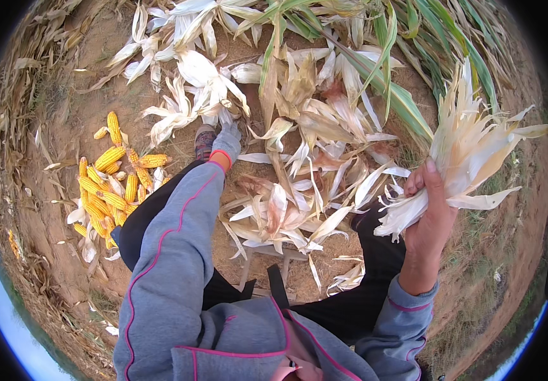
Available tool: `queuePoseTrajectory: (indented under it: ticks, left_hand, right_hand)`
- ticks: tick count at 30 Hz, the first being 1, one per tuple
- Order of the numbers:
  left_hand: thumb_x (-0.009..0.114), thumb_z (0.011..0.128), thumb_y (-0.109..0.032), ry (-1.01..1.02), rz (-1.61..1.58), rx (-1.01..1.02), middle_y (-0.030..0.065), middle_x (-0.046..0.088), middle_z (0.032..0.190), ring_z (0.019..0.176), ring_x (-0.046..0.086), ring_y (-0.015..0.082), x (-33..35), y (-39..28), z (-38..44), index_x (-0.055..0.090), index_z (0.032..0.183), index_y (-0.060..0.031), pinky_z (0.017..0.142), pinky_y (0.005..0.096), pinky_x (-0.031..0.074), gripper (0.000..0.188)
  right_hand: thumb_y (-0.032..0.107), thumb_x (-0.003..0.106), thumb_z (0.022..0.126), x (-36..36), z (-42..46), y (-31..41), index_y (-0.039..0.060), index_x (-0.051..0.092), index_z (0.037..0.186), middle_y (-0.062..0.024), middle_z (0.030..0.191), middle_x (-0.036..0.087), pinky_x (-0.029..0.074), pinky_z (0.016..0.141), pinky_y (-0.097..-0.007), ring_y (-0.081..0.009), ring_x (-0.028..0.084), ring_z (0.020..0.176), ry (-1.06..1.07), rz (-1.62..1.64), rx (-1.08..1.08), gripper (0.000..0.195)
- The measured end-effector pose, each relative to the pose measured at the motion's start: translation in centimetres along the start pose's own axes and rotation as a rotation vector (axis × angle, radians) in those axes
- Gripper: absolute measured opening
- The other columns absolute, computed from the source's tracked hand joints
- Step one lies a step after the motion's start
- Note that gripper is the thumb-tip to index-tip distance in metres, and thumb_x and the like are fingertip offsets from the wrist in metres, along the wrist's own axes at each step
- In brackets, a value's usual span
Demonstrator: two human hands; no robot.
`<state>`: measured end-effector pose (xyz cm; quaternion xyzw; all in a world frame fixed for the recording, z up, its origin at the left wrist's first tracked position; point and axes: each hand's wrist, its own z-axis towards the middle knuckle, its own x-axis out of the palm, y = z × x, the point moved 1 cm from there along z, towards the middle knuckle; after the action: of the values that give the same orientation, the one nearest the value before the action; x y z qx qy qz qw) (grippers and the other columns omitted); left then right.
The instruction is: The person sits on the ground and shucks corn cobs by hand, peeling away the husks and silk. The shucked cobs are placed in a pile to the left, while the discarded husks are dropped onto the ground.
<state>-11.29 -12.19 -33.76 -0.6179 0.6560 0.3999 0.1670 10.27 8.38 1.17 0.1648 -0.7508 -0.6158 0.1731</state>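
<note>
My left hand (227, 139), in a grey glove with an orange cuff, reaches forward beside my shoe. Its fingers meet the base of a pale corn husk (202, 71); whether they grip it cannot be told. Off to the right, my bare right hand (429, 205) is closed around a bunch of dry corn husks (469, 138), the torn ends sticking out below the fist. Between my legs lies a heap of loose husks (298, 200), some with reddish silk. To the left of my left knee is a pile of bare yellow corn cobs (107, 190).
Green and drying corn stalks (426, 43) spread across the far right. Dry stalks (21, 95) line the left side. A small wooden frame (264, 262) shows between my thighs. My patterned shoe (205, 142) rests on bare brown soil (78, 90).
</note>
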Motion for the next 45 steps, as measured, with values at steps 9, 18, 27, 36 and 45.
queuePoseTrajectory:
  ticks: [9, 18, 27, 36, 45]
  left_hand:
    - [0.051, 0.075, -0.018, -0.216, -0.301, 0.045, 0.0078, 0.057, 0.099, 0.101, 0.049, 0.0254, -4.3, -2.6, -2.1, 0.065, 0.087, -0.0085, 0.081, 0.0373, 0.042, 0.021]
    - [0.049, 0.079, -0.023, -0.377, -0.841, 0.085, 0.0147, 0.058, 0.101, 0.099, 0.054, 0.0297, -16.3, -2.2, -6.9, 0.06, 0.095, -0.0025, 0.086, 0.037, 0.042, 0.028]
    - [0.054, 0.078, -0.024, -0.377, -1.071, -0.145, 0.0154, 0.06, 0.098, 0.093, 0.056, 0.029, -16.8, 4.2, -12.0, 0.061, 0.098, -0.0028, 0.084, 0.0346, 0.042, 0.03]
    - [0.05, 0.079, -0.029, -0.027, -0.573, 0.05, 0.0187, 0.058, 0.104, 0.101, 0.054, 0.033, -1.1, -0.2, -4.9, 0.058, 0.1, -0.0024, 0.086, 0.0389, 0.041, 0.035]
    - [0.051, 0.084, -0.021, -0.489, -1.894, -0.553, 0.0116, 0.054, 0.118, 0.109, 0.05, 0.0209, -0.7, -2.2, -2.1, 0.051, 0.118, -0.002, 0.091, 0.0288, 0.038, 0.039]
  right_hand:
    - [0.011, 0.06, 0.083, -0.3, -0.5, 0.2, 0.0011, 0.049, 0.099, -0.0016, 0.068, 0.047, 0.037, 0.054, -0.022, -0.009, 0.044, 0.06, 0.071, -0.002, -0.01, 0.022]
    - [0.012, 0.062, 0.081, -2.2, -0.7, 1.2, 0.0028, 0.056, 0.096, 0.0, 0.075, 0.054, 0.039, 0.055, -0.0206, -0.0069, 0.048, 0.061, 0.121, 0.024, -0.094, 0.019]
    - [0.012, 0.06, 0.081, -4.2, -0.8, 1.9, 0.0018, 0.057, 0.093, 0.0005, 0.072, 0.054, 0.038, 0.055, -0.021, -0.0068, 0.048, 0.06, 0.156, 0.072, -0.182, 0.015]
    - [0.015, 0.062, 0.081, -3.8, -1.5, 2.9, 0.004, 0.054, 0.096, 0.0003, 0.068, 0.05, 0.038, 0.052, -0.0206, -0.0073, 0.046, 0.058, 0.121, 0.046, -0.146, 0.02]
    - [0.013, 0.062, 0.081, -2.6, -0.5, 1.6, 0.0011, 0.051, 0.098, -0.0016, 0.067, 0.048, 0.038, 0.053, -0.0225, -0.0098, 0.046, 0.058, 0.016, 0.001, -0.084, 0.023]
